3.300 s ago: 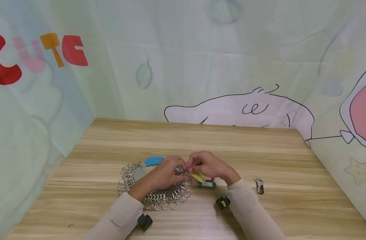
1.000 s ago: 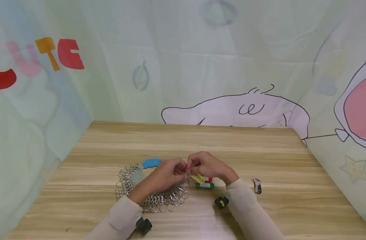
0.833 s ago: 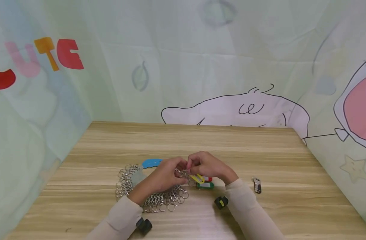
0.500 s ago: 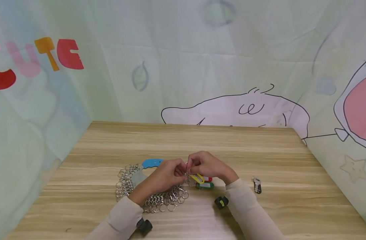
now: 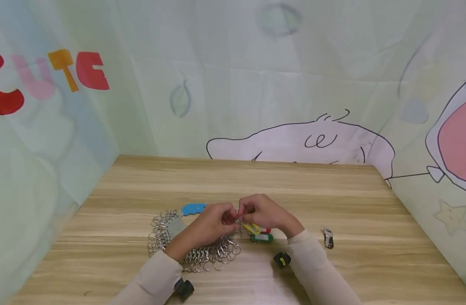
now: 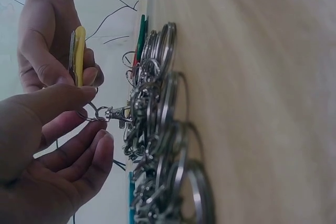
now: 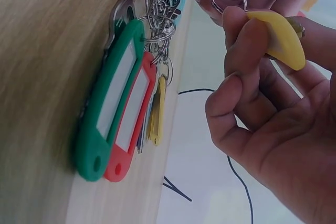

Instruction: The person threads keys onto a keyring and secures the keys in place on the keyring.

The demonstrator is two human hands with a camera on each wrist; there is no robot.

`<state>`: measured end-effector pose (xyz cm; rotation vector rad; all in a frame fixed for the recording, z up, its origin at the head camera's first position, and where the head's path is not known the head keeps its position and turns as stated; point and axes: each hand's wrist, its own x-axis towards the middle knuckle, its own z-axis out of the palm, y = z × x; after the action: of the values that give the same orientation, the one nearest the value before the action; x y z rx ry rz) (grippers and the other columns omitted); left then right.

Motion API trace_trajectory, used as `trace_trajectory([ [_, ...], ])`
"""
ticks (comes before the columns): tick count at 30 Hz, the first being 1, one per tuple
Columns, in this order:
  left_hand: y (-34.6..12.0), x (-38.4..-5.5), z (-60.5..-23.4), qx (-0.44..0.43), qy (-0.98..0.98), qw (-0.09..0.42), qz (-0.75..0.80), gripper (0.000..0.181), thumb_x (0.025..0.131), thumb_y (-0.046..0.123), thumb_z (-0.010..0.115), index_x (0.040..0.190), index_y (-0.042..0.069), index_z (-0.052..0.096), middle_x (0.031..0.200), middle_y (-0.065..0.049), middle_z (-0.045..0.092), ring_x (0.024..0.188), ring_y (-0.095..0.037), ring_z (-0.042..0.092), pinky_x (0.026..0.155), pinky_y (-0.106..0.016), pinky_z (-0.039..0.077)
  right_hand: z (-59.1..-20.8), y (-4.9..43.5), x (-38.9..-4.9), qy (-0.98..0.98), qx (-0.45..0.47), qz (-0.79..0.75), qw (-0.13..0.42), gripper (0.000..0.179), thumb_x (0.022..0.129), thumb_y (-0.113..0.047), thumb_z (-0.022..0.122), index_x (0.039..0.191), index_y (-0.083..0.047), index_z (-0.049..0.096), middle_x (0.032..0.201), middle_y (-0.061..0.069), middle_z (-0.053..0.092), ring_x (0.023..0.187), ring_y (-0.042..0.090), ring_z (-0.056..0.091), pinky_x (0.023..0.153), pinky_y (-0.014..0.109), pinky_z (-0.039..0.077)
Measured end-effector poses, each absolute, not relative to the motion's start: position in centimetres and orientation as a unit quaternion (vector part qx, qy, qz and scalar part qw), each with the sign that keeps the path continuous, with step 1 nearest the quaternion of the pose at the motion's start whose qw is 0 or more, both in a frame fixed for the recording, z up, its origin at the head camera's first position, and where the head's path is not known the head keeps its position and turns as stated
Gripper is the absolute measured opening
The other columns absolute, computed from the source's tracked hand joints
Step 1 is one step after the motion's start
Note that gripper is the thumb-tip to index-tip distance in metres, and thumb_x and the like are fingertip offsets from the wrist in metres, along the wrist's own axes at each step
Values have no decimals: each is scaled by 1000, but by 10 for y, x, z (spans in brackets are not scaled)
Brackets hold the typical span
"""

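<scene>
In the left wrist view my left hand [image 6: 58, 145] holds a split ring [image 6: 93, 113] between thumb and fingers. A metal swivel clasp [image 6: 118, 114] hangs from that ring and runs to the bunch of hooks. My right hand [image 7: 273, 93] pinches a yellow key tag [image 7: 291, 45] right at the same ring, with a metal piece like a key beside the tag. The two hands' fingertips meet over the right side of a key holder, which has a blue grip [image 5: 193, 208], a grey plate [image 5: 174, 226] and many clasps with split rings [image 5: 202, 256] around its edge.
A green key tag [image 7: 113, 103] and a red key tag [image 7: 131, 114] hang from rings just below the right hand, and another yellow tag [image 7: 157, 114] is behind them. A silver and black key [image 5: 328, 238] lies apart on the wooden table [image 5: 370, 271].
Both hands stay at the same spot. The left fingers have shifted around the ring, since the clasp showed between them 0.8 s ago and is now mostly covered. The head view has tilted slightly.
</scene>
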<state>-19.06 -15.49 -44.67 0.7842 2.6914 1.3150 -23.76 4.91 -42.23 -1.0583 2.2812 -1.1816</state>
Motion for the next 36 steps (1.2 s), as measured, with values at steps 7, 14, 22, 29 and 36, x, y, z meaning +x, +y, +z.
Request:
trace_trajectory([
  [7,-155,-191,-447,248,872,27,421,17,85,3,79,90,8,64,82,5,65,77,-10,63,68,-28,54,-422,49,-237,804,-386,-415,182,16,88,8,64,82,-7,67,76,3,70,65,9,58,63,29,49],
  [14,-156,-191,-449,237,876,37,418,15,86,8,78,90,10,63,79,7,63,74,-8,61,66,-27,53,-427,49,-239,799,-396,-416,180,16,88,9,64,83,-6,67,78,7,71,66,11,59,63,28,49],
  [22,-157,-190,-448,232,876,39,421,13,88,10,76,89,10,63,77,7,62,72,-9,60,63,-28,53,-426,48,-239,801,-394,-412,181,17,88,8,64,82,-7,66,75,2,70,63,9,57,62,27,48],
  [29,-156,-191,-449,235,876,37,421,11,88,11,76,89,10,64,78,7,63,72,-8,61,63,-27,53,-424,48,-237,800,-402,-405,187,18,87,8,64,80,-8,66,78,7,72,65,8,59,63,27,49],
  [36,-157,-192,-449,231,877,44,419,13,89,17,77,92,10,67,83,6,66,75,-8,63,67,-28,54,-424,48,-238,805,-387,-409,187,16,87,8,64,82,-6,66,77,2,71,67,11,61,64,29,50],
])
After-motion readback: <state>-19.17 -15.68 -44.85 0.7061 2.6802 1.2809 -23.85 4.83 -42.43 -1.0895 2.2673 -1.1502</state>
